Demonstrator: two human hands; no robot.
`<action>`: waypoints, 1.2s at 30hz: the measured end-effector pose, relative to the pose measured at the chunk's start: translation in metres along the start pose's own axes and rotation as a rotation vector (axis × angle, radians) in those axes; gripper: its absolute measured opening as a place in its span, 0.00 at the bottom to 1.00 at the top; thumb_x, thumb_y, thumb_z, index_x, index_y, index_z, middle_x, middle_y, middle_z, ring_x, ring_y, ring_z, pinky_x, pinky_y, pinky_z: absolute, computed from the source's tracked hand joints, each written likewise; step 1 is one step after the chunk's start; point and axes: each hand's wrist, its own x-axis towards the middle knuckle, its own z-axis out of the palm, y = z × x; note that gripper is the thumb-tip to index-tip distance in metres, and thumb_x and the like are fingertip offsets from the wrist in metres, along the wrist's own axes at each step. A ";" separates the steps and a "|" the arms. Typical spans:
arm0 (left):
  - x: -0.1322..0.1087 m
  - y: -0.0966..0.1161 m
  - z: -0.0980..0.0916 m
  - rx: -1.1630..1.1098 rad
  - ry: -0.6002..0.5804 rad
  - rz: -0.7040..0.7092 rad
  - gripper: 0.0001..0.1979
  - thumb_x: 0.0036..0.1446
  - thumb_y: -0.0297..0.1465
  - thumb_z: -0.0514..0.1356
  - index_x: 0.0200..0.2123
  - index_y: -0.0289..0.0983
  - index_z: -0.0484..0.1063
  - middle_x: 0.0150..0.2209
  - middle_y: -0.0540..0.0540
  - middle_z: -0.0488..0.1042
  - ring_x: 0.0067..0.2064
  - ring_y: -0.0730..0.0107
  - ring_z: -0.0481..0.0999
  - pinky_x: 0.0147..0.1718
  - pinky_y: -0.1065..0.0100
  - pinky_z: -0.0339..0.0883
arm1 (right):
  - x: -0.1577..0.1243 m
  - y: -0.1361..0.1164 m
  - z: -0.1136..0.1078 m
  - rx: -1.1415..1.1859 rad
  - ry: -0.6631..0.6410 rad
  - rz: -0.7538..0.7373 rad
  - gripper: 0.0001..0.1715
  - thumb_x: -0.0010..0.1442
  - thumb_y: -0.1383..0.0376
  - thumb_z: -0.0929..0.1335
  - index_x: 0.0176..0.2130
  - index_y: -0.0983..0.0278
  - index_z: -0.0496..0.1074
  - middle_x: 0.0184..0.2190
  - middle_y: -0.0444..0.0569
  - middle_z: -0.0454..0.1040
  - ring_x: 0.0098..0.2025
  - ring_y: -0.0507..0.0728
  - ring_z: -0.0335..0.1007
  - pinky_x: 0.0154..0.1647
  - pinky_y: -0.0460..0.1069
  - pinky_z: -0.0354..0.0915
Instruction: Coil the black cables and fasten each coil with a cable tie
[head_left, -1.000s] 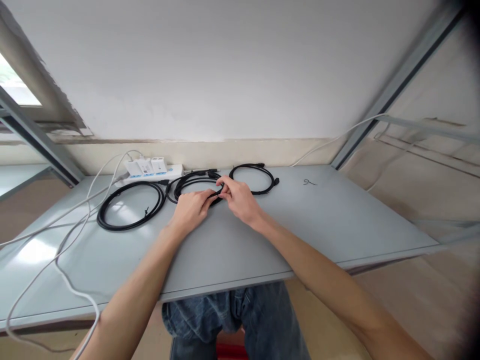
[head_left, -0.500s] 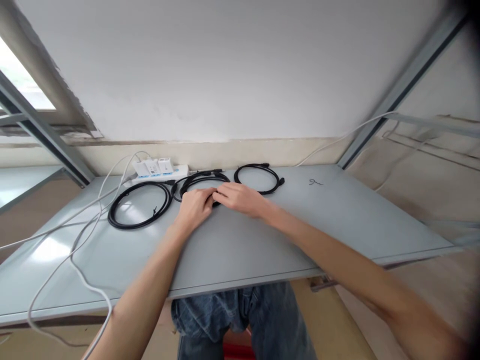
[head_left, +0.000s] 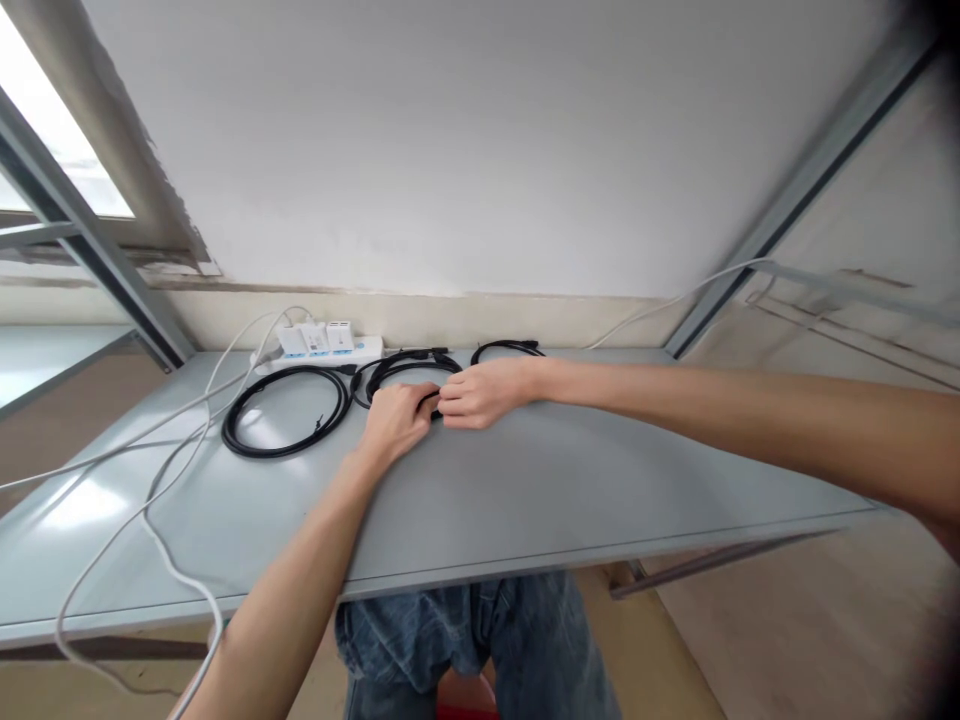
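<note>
Near the back of the desk lies a coiled black cable [head_left: 411, 366], its front edge between my two hands. My left hand [head_left: 399, 418] is closed round that front edge, with a bit of black cable showing by its thumb. Pressed up against it, my right hand [head_left: 486, 392] has its fingers pinched together; what lies between them is hidden. To the left rests another coiled black cable [head_left: 281, 450] with a small black tie [head_left: 318, 423] on its near side. A third coiled black cable [head_left: 504, 345] is mostly covered by my right hand and wrist.
A white power strip [head_left: 360, 350] holding white chargers [head_left: 340, 336] stands against the wall. White cords [head_left: 161, 535] run across the left of the grey desk [head_left: 510, 510] and over its front edge. Metal posts [head_left: 750, 250] rise at both sides.
My right forearm has swung up and outward, now lying nearly level across the desk and covering more of the right coil. The left hand has stayed at the middle coil. The view has shifted slightly.
</note>
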 end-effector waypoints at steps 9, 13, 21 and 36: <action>-0.001 -0.002 0.007 0.005 0.081 0.013 0.15 0.67 0.34 0.52 0.39 0.40 0.79 0.36 0.43 0.82 0.39 0.58 0.80 0.34 0.65 0.61 | 0.007 -0.033 0.006 0.255 0.145 0.755 0.11 0.69 0.75 0.60 0.41 0.65 0.69 0.36 0.51 0.73 0.36 0.56 0.68 0.35 0.50 0.62; -0.002 -0.003 0.009 -0.019 0.103 0.052 0.15 0.69 0.35 0.51 0.44 0.42 0.79 0.37 0.45 0.83 0.39 0.60 0.81 0.33 0.66 0.62 | 0.016 -0.052 0.012 0.736 0.494 1.193 0.06 0.69 0.65 0.66 0.47 0.62 0.68 0.34 0.46 0.75 0.34 0.54 0.74 0.37 0.49 0.68; -0.002 -0.002 0.009 -0.036 0.132 0.070 0.17 0.70 0.38 0.51 0.46 0.41 0.79 0.41 0.43 0.83 0.41 0.59 0.81 0.35 0.66 0.64 | 0.000 -0.054 0.031 1.902 0.702 1.657 0.24 0.76 0.56 0.55 0.37 0.66 0.68 0.25 0.51 0.77 0.24 0.55 0.76 0.25 0.48 0.73; -0.001 -0.009 0.013 -0.065 0.113 0.141 0.17 0.69 0.32 0.50 0.51 0.40 0.77 0.45 0.42 0.82 0.46 0.60 0.81 0.44 0.66 0.68 | 0.011 -0.052 0.060 2.556 0.793 1.147 0.24 0.72 0.60 0.49 0.33 0.64 0.63 0.19 0.43 0.64 0.15 0.49 0.52 0.07 0.40 0.46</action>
